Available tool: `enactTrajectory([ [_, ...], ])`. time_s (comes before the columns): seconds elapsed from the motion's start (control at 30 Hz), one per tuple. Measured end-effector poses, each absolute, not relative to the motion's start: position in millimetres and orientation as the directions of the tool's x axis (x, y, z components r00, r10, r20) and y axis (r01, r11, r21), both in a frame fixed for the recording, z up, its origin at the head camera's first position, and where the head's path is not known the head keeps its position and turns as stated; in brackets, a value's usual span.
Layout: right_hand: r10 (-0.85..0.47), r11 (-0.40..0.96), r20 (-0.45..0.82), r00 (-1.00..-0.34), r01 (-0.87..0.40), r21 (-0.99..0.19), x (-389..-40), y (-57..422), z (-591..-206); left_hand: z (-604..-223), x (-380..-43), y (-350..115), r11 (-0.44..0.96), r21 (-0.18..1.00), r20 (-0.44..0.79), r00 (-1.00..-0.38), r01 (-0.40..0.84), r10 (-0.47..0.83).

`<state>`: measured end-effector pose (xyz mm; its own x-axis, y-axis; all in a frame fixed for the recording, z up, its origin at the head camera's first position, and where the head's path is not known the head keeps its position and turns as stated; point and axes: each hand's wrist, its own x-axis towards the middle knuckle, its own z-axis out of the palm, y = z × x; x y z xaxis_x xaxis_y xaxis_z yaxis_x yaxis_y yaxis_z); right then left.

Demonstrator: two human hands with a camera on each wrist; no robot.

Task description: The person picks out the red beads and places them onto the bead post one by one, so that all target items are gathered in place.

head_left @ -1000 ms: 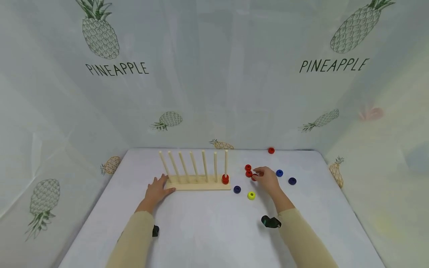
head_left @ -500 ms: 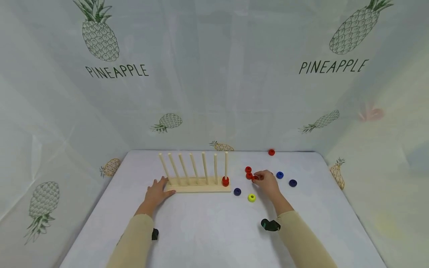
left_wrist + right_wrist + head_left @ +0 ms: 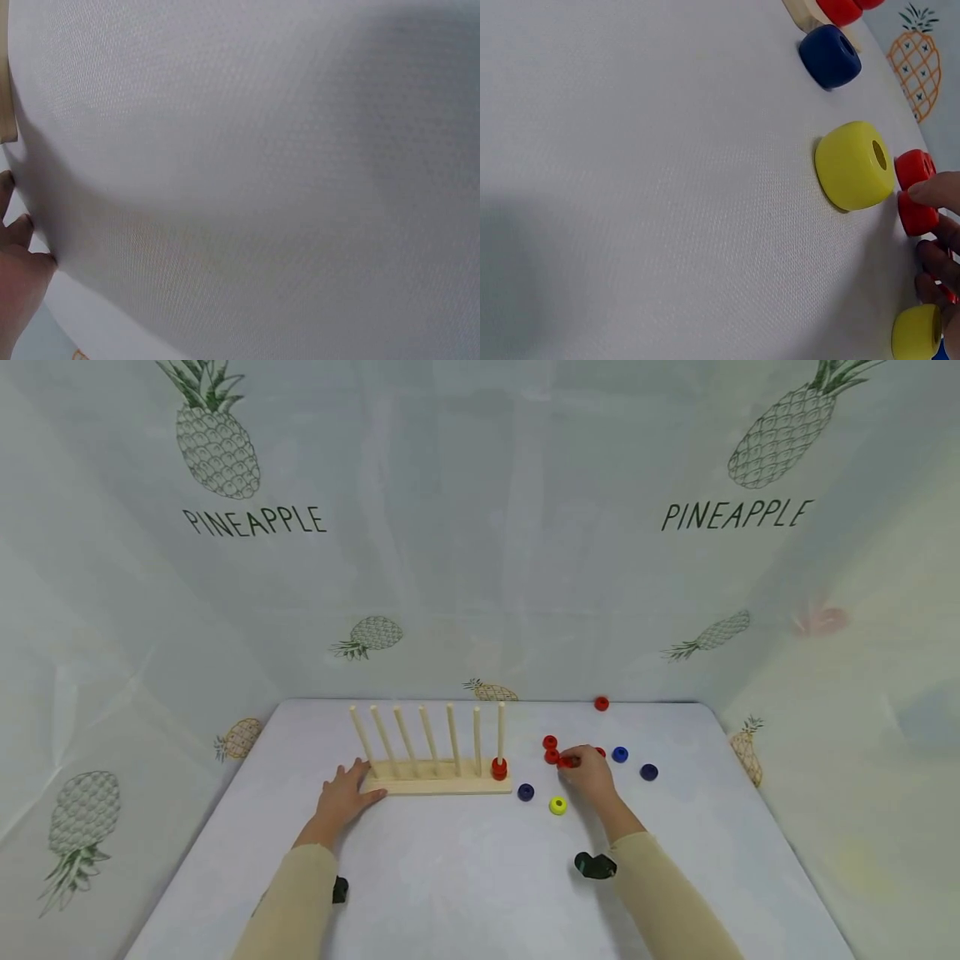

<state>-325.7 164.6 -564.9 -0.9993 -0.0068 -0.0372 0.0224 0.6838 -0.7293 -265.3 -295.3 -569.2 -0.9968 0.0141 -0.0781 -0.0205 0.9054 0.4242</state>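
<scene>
My left hand (image 3: 341, 795) rests at the left end of a wooden peg rack (image 3: 442, 785), fingers spread and thumb along its front edge. In the left wrist view, only some fingertips (image 3: 26, 225) and a corner of the rack show at the left edge. My right hand (image 3: 589, 773) pinches a red bead (image 3: 917, 214) between thumb and fingers, low over the table. Close to its fingertips lie two more red beads (image 3: 551, 756). Red beads (image 3: 499, 768) are stacked low on the rack's rightmost peg; its other pegs are bare.
A yellow bead (image 3: 558, 806) and a dark blue bead (image 3: 526, 792) lie between rack and right hand. Right of the hand are a red bead (image 3: 600, 752), a blue bead (image 3: 620, 754) and a dark blue one (image 3: 648, 772). Another red bead (image 3: 602, 703) sits at the far edge.
My right fingers have closed in on the red bead, the hand shifting slightly left. A red bead behind that hand has come into view. The left hand stays at the rack.
</scene>
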Motion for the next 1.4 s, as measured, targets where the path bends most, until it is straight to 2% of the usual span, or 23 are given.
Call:
enactTrajectory([
  [0.5, 0.024, 0.680, -0.067, -0.997, 0.065, -0.730, -324.3, 161.8, -566.6, -564.3, -262.2, -293.0, 0.907, 0.421, -0.087, -0.996, -0.024, 0.014],
  [0.9, 0.005, 0.682, -0.079, -0.997, 0.062, -0.729, -324.0, 161.1, -562.1, -575.5, -264.8, -300.7, 0.912, 0.410, -0.084, -0.996, -0.019, 0.017],
  [1.4, -0.015, 0.682, -0.149, -0.989, 0.099, -0.725, -327.3, 166.6, -543.6, -572.5, -267.6, -295.6, 0.902, 0.431, -0.117, -0.993, -0.040, 0.012],
])
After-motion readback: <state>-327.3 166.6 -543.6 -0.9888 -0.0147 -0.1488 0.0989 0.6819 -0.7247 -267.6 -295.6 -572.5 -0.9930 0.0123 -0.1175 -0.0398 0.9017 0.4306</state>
